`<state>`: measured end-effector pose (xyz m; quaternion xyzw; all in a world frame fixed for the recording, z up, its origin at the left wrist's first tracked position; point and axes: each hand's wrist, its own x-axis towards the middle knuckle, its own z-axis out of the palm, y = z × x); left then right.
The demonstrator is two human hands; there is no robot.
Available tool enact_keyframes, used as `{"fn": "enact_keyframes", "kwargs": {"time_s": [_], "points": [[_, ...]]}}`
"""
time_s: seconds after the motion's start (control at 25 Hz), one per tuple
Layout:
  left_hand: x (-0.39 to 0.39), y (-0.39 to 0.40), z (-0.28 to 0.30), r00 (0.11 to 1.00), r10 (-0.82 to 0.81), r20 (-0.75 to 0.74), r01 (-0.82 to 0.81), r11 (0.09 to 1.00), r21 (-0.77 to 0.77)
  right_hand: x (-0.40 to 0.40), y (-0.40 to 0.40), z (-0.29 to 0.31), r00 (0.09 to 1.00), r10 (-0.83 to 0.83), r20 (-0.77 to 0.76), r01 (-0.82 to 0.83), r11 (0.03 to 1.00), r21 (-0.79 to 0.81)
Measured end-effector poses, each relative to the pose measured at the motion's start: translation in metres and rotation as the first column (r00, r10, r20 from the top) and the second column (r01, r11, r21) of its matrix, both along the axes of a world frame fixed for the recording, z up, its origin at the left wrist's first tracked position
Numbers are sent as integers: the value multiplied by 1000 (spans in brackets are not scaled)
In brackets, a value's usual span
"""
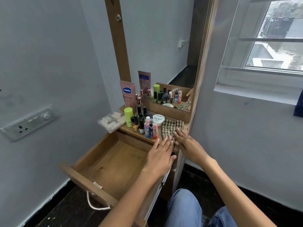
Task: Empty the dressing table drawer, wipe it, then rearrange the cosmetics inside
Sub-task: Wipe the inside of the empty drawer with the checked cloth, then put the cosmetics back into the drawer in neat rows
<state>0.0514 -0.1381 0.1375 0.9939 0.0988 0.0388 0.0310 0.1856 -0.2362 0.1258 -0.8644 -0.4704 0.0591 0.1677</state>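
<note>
The wooden drawer point(105, 163) is pulled out with nothing inside it. On the dressing table top point(129, 129) stand several cosmetics: a pink Vaseline tube point(127, 95), a green stick point(128, 117), nail polish bottles point(139, 120), a white nail polish jar point(158, 119) and small spray bottles point(150, 130). A checked cloth point(171, 127) lies at the right end of the top. My left hand point(161, 154) lies flat, fingers spread, at the cloth's near edge. My right hand point(186, 141) rests flat on the cloth, fingers apart.
A clear bag of white pieces point(111, 122) overhangs the top's left end. A mirror point(164, 46) stands behind the cosmetics. A switch panel point(29, 122) is on the left wall, a window point(270, 38) at right. My knees in jeans point(188, 210) are below.
</note>
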Motion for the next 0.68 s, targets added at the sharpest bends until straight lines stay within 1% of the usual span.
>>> {"fn": "enact_keyframes", "kwargs": {"time_s": [0.08, 0.16, 0.24, 0.36, 0.44, 0.56, 0.68], "points": [[4, 2, -1, 1000, 11, -6, -11, 1000, -6, -4, 6, -4, 995, -67, 71, 67, 998, 8], [11, 6, 1, 1000, 19, -14, -19, 1000, 7, -7, 16, -3, 985, -143, 98, 143, 990, 9], [18, 12, 3, 999, 26, -37, -25, 999, 42, -6, 26, 0, 976, -185, 117, 188, 982, -17], [25, 18, 2, 998, 20, -53, -17, 998, 62, -3, 33, 1, 973, -200, 113, 206, 978, -44], [22, 19, 0, 1000, 11, -21, -10, 999, 39, -3, 31, 1, 979, -189, 72, 191, 981, -26], [6, 16, -2, 996, -10, 90, 10, 1000, 2, -16, 21, -2, 984, -172, 39, 166, 978, 128], [-25, 18, -7, 968, 33, 248, -9, 995, -97, -60, 9, -14, 982, -158, 104, 108, 918, 382]]}}
